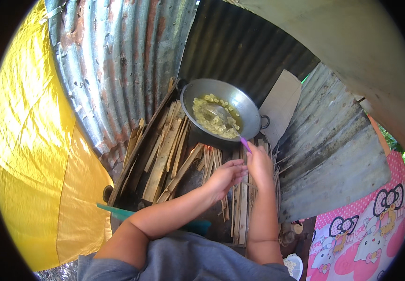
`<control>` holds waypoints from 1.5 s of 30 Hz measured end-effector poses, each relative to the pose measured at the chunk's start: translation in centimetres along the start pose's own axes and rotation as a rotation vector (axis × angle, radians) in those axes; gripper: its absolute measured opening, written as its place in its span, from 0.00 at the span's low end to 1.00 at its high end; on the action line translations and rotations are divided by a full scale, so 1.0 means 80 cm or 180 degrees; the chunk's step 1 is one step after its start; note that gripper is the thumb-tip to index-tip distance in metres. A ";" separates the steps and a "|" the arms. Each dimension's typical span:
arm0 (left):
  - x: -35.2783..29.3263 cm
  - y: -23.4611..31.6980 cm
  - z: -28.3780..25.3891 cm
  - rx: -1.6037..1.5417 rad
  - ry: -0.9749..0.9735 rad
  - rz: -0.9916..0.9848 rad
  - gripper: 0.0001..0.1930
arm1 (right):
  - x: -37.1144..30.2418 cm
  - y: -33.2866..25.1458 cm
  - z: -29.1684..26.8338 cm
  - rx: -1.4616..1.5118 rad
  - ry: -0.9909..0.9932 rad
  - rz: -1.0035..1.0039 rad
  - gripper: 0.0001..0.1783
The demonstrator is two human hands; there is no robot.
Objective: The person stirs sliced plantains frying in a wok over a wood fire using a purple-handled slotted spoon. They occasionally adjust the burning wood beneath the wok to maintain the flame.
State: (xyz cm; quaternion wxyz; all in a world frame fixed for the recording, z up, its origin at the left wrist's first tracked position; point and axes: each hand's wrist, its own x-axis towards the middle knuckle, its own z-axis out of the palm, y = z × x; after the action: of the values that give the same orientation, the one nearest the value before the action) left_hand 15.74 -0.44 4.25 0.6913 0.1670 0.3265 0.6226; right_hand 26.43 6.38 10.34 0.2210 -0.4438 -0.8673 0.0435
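A wide metal wok [246, 104] holds oil and many thin pale yellow slices [202, 122]. My right hand [260, 166] grips the purple handle [245, 144] of a cooking utensil. Its broad metal head [220, 111] lies among the slices, partly sunk in the oil; I cannot tell whether it is slotted. My left hand [230, 177] hovers beside the right one, below the wok's near rim. Its fingers are loosely bent, with nothing seen in them.
Split firewood [161, 161] lies left of and below the wok, with a small glow of fire [207, 148] beneath it. Corrugated metal sheets [113, 61] and a cardboard piece [281, 105] stand around. A yellow cloth [34, 154] hangs left; a white container [293, 265] sits low right.
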 end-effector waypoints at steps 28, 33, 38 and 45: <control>0.001 0.008 -0.007 -0.0037 0.0232 0.0023 0.19 | -0.029 -0.011 -0.042 -0.0305 -0.0336 0.0511 0.17; 0.001 0.002 0.002 -0.0009 -0.0137 -0.0024 0.18 | 0.009 0.017 0.001 0.0123 0.0066 0.0179 0.17; -0.010 0.011 -0.004 0.0012 0.0035 0.0044 0.18 | 0.054 0.073 0.012 0.0334 0.0550 0.0853 0.17; -0.008 0.018 -0.001 0.0029 0.0008 0.0141 0.18 | 0.079 0.078 0.078 0.0380 0.0242 0.0653 0.18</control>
State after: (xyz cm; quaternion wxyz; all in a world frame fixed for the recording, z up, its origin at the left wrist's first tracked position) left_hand 14.61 -0.81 5.24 0.6762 0.1765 0.3264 0.6364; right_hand 25.29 15.85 5.25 0.2741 -0.5177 -0.8042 0.1005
